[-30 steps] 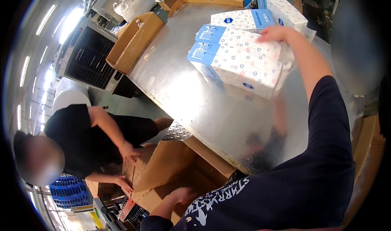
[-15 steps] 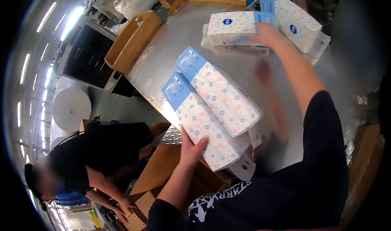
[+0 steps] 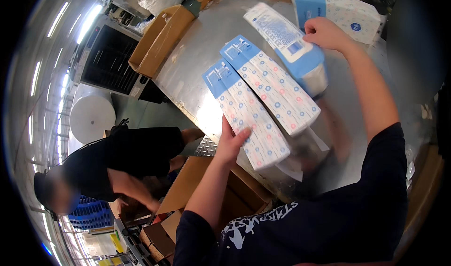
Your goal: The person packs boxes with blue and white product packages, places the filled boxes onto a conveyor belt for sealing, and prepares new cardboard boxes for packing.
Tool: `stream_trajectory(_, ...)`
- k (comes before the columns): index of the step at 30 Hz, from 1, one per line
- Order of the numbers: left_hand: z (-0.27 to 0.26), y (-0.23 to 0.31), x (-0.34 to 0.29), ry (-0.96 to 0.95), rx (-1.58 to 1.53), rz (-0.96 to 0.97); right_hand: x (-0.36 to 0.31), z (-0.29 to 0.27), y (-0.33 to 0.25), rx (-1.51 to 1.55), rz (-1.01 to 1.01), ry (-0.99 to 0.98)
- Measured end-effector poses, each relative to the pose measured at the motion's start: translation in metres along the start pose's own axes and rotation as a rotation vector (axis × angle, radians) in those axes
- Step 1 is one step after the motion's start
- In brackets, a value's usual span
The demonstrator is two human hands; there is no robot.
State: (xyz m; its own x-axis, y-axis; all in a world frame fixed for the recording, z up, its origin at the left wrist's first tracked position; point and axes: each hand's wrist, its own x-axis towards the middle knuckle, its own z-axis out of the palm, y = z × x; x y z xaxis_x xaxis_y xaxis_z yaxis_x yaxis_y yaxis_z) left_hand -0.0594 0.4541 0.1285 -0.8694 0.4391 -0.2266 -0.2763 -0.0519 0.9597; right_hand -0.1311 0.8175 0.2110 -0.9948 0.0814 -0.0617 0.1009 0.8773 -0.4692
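Two long white-and-blue tissue packs with small coloured dots lie side by side on the metal table. My left hand [image 3: 232, 143] grips the nearer tissue pack [image 3: 251, 125] at its left edge, thumb on top. The second tissue pack [image 3: 277, 92] rests right beside it, a narrow gap between them. My right hand [image 3: 326, 33] is closed on the edge of a third tissue pack [image 3: 286, 38], which is turned with its printed panel up and is slightly blurred. Behind that hand, another tissue pack [image 3: 350, 17] lies at the far right.
An open cardboard box [image 3: 239, 195] stands below the metal table's [image 3: 202, 45] near left edge. A shallow cardboard tray [image 3: 162, 40] sits along the far left edge. On the left, a co-worker [image 3: 127, 162] in dark clothes bends over boxes, near a large white roll [image 3: 91, 118].
My right hand has turned the third pack from lying crosswise to slanting beside the other two, another side now up. The two packs under my left hand have shifted slightly away from me.
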Motion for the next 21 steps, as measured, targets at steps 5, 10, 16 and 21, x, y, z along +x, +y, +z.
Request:
stream_trajectory(5, -0.010, 0.003, 0.020, -0.055, -0.040, -0.088, -0.019, 0.079, 0.029, 0.512, -0.060, 0.019)
stream_trajectory(10, -0.036, -0.025, -0.077, -0.220, 0.155, -0.112, -0.142, 0.067, 0.011, 0.694, -0.059, -0.376)
stream_trajectory(16, -0.038, -0.039, -0.088, -0.212, -0.080, -0.360, -0.159, 0.167, 0.063, 1.216, 0.133, -0.427)
stream_trajectory(21, -0.023, -0.031, -0.127, -0.227, -0.016, 0.016, -0.190, 0.112, 0.023, 1.242, 0.115, -0.270)
